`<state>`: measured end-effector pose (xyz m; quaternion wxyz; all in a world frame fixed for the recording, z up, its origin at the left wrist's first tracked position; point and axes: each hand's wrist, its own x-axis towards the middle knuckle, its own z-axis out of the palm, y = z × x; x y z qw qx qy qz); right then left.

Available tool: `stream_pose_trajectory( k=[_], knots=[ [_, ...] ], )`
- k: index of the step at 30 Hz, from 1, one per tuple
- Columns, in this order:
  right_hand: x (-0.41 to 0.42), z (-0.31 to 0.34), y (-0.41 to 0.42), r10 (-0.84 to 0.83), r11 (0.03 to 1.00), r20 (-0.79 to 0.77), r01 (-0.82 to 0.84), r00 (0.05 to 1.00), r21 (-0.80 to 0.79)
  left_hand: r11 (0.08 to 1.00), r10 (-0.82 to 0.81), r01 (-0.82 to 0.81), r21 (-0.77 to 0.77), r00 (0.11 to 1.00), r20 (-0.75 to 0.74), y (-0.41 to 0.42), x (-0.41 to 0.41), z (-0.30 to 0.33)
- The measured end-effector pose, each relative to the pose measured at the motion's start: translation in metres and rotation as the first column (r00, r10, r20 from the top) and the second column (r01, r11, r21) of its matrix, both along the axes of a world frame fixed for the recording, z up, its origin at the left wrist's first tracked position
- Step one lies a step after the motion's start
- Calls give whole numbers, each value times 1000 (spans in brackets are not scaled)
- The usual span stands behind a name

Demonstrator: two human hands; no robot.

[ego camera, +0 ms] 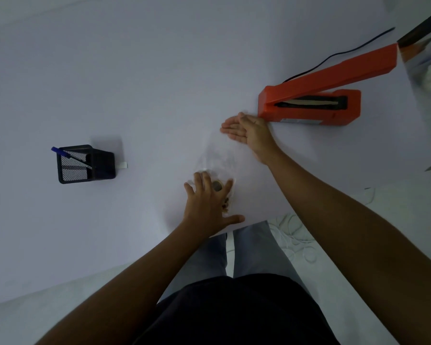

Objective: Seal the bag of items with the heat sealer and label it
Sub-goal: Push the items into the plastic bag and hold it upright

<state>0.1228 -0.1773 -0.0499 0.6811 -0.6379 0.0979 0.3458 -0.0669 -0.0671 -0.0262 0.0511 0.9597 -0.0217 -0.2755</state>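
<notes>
- Bag (pixel 215 155): one, clear plastic, lying flat on the pale surface (pixel 135 83) between the two hands; it is faint and hard to trace at the edges.
- Small brownish items (pixel 225 206) and one round coin-like piece (pixel 217 186) sit bunched at its near end.
- Its long axis runs from that near end, by the surface's front edge, up and slightly right toward the sealer, with the empty end pointing that way.
- Left hand (pixel 207 202): fingers spread wide, pressed flat on the filled end.
- Right hand (pixel 249 133): open and flat, fingers together, resting on the far end, just beside the sealer's corner.
- One orange heat sealer (pixel 309 105), its arm raised, with one black cord (pixel 339 54) behind it.
- One black mesh holder (pixel 85 164), well to the left, with one blue pen (pixel 70 156) in it.
</notes>
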Motion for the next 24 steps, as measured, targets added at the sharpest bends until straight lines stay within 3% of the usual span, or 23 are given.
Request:
stream_pose_trajectory(
  k=[3,9,12,17,21,24],
  knots=[
    [-16,8,-1,14,998,-30,-12,999,57,1000,5,-5,-4,1000,2,0,-1,1],
    [-68,-2,3,266,964,-138,-265,954,29,1000,2,-2,-9,1000,6,-1,-1,-1],
    [-57,-4,4,242,969,-108,-245,964,-11,1000,5,-5,-9,1000,-5,1,2,0],
    [-17,-2,-1,78,993,65,-72,995,-89,1000,-2,1,-11,1000,-15,0,2,2],
    [-6,1,-4,214,934,342,-89,915,-346,1000,3,-4,-17,1000,-20,0,1,3],
    [-11,6,-10,430,805,374,-162,822,-570,1000,2,-2,-17,1000,-19,1,1,3]
  ],
)
